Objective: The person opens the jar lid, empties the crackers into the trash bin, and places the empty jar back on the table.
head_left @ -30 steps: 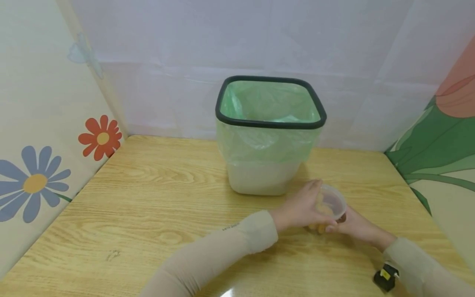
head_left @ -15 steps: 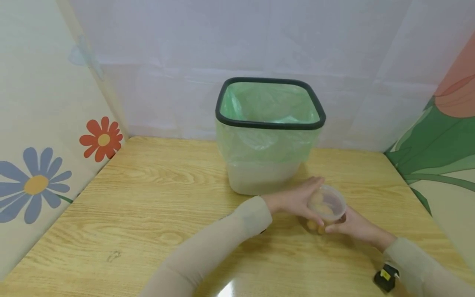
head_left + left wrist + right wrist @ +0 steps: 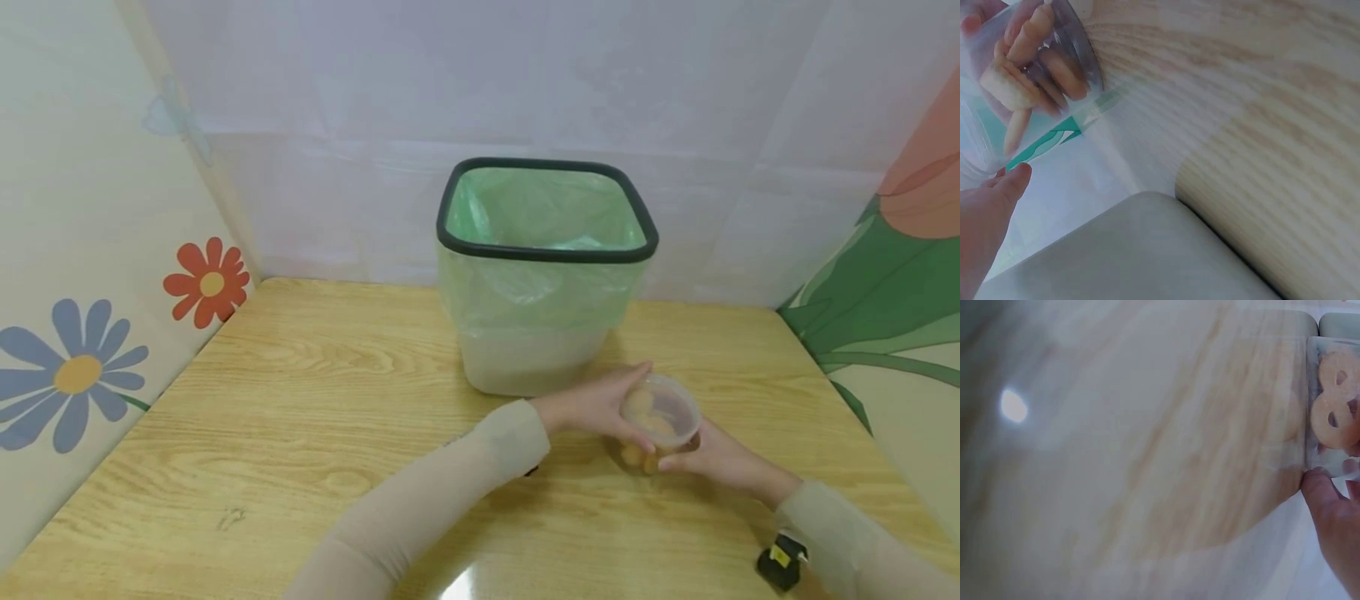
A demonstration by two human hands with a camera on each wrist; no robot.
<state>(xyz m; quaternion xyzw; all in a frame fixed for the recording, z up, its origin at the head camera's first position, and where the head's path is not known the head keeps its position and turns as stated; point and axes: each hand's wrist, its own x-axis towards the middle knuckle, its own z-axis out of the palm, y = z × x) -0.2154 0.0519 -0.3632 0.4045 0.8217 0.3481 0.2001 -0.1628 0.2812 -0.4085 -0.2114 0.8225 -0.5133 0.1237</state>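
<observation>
A clear round plastic tub with tan ring-shaped biscuits inside is between my hands, just in front of the bin. My left hand spans its left side, thumb at the front and fingertips at the back near the rim. From the right, my right hand holds the tub low down, its fingers partly hidden behind it. Several biscuits show through the tub wall in the left wrist view. I cannot tell whether a lid is on or whether the tub touches the table.
Behind the hands stands a pale waste bin with a black rim and a green liner. It rests on a wood-grain table. A small black device sits by the right sleeve. Flower-patterned panels flank the table.
My left hand has shifted left, its thumb drawing back from across the tub's front to its left side. The tub and right hand have barely moved.
</observation>
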